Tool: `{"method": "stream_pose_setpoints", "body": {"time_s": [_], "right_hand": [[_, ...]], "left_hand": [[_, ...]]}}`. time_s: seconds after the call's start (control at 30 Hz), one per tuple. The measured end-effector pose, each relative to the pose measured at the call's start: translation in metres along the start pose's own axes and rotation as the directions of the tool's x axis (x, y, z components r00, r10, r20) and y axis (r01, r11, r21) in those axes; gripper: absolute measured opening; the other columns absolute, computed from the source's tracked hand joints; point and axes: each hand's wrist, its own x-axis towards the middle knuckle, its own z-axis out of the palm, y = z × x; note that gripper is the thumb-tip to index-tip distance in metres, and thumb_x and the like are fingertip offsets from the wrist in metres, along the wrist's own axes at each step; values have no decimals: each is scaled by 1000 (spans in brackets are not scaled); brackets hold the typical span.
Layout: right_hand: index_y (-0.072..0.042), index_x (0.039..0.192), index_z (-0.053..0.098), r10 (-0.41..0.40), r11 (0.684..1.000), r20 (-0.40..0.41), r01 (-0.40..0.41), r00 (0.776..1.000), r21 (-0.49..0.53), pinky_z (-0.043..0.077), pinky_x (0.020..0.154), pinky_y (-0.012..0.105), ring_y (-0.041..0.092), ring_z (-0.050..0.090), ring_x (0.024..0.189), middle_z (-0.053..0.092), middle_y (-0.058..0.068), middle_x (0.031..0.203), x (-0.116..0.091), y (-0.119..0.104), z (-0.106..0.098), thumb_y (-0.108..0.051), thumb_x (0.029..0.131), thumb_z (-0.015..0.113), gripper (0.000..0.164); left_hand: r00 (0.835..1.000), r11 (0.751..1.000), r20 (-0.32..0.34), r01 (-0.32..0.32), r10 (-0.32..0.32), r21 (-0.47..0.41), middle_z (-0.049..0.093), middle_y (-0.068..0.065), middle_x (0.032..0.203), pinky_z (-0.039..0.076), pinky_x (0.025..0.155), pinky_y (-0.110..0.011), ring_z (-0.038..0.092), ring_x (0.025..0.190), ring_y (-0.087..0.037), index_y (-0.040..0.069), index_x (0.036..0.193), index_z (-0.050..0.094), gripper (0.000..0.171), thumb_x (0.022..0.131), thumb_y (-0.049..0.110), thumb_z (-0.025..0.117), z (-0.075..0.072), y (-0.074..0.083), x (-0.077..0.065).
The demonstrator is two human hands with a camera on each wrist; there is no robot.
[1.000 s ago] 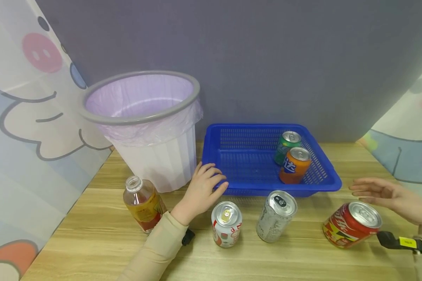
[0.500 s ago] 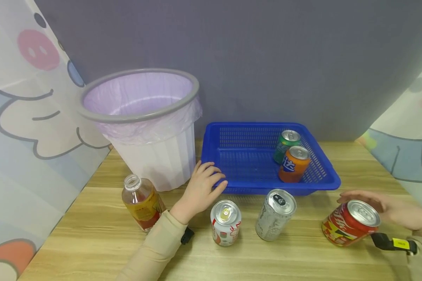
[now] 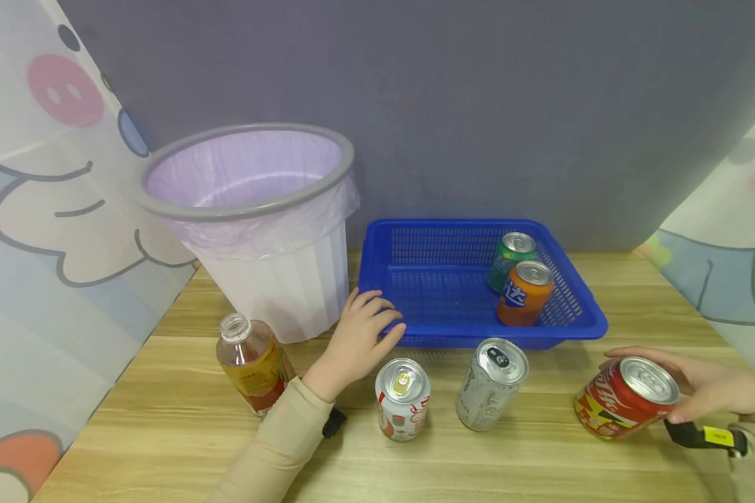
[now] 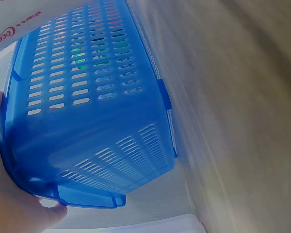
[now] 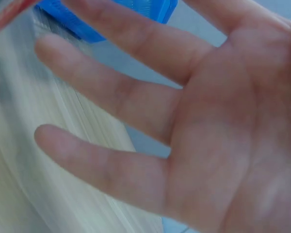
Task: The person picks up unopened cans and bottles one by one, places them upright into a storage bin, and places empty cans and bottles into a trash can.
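My left hand (image 3: 363, 337) rests on the front left corner of the blue plastic basket (image 3: 437, 332), its fingers loosely draped over the rim. One fingertip shows beyond the rim (image 4: 92, 201) in the left wrist view. At the right, my right hand (image 3: 711, 384) is around the far side of a red soda can (image 3: 610, 402), thumb at the can's right side. The right wrist view shows the right hand's fingers (image 5: 121, 94) long and spread, with a red edge at the upper left. Inside the basket stand a green can (image 3: 502, 269) and an orange can (image 3: 522, 304).
A white bin (image 3: 289, 293) with a purple liner stands left of the basket. In front are a plastic bottle (image 3: 252, 374) without a cap, a white-and-red cola can (image 3: 401, 416) and a silver can (image 3: 487, 395). A grey panel (image 3: 478, 105) closes off the back.
My right hand has moved left and down to the red can, and its thumb has come to the can's near right side. The left hand has stayed at the basket's corner.
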Motion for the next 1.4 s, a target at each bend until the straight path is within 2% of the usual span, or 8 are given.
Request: {"method": "stream_pose_setpoints", "body": {"time_s": [0.13, 0.3, 0.47, 0.63, 0.77, 0.9, 1.3, 1.4], "right_hand": [[3, 146, 10, 22, 1000, -17, -22, 1000, 15, 52, 84, 27, 6, 44, 128, 35, -4, 148, 0, -1, 2, -9, 89, 57, 75], [11, 143, 10, -79, 996, -20, 79, 997, -41, 52, 83, 28, 10, 44, 129, 35, 5, 148, 8, -7, 5, -7, 88, 58, 75], [13, 140, 13, -161, 987, 58, 159, 985, 32, 51, 89, 31, 18, 43, 130, 34, 16, 146, 19, -11, 8, -4, 88, 58, 71], [13, 139, 17, -222, 975, 108, 217, 969, 49, 52, 90, 32, 21, 44, 128, 34, 18, 144, 26, -12, 9, -1, 88, 57, 66], [12, 140, 15, -236, 968, 155, 218, 959, 122, 50, 93, 33, 24, 43, 128, 32, 18, 144, 30, -11, 11, -4, 90, 54, 65], [9, 140, 14, -215, 963, 177, 179, 960, 200, 49, 95, 35, 25, 42, 128, 32, 18, 144, 32, -10, 13, -5, 90, 52, 64], [10, 139, 16, -249, 953, 191, 206, 949, 223, 47, 97, 35, 26, 42, 129, 32, 18, 143, 35, -9, 13, -3, 90, 52, 62], [10, 139, 18, -274, 955, 175, 247, 946, 163, 49, 96, 33, 25, 44, 128, 34, 18, 143, 34, -8, 12, -2, 89, 55, 63]], "left_hand": [[1000, 1000, 0, -3, 3, 5, 65, -1, 105, 25, 108, -60, 49, 120, -28, 15, 98, 70, 27, 93, 34, 51, 0, 0, 0], [1000, 1000, -5, -6, 6, 11, 65, -1, 105, 26, 107, -61, 49, 120, -28, 15, 97, 70, 27, 93, 34, 51, 0, 0, 0], [1000, 1000, -6, -4, 5, 19, 65, 0, 105, 27, 107, -61, 49, 120, -28, 16, 97, 70, 26, 93, 34, 51, 0, 0, 0], [1000, 1000, -6, -2, 2, 17, 65, 0, 105, 26, 108, -60, 49, 121, -28, 16, 97, 70, 26, 93, 33, 51, 0, 0, 0], [1000, 1000, -6, 1, -1, 11, 65, -1, 105, 25, 108, -59, 49, 121, -28, 15, 97, 70, 26, 93, 34, 52, 0, 1, 0], [1000, 1000, -3, 3, -3, 3, 65, -1, 105, 24, 109, -59, 49, 121, -28, 14, 98, 70, 27, 93, 34, 52, 0, 1, -1], [1000, 1000, -12, -3, 3, 9, 65, -1, 105, 25, 108, -60, 49, 121, -28, 16, 97, 70, 25, 93, 33, 52, -1, 1, -1], [1000, 1000, -11, -4, 4, 12, 65, -1, 105, 26, 108, -60, 49, 121, -28, 15, 97, 70, 26, 93, 34, 52, -1, 1, -1]]}}
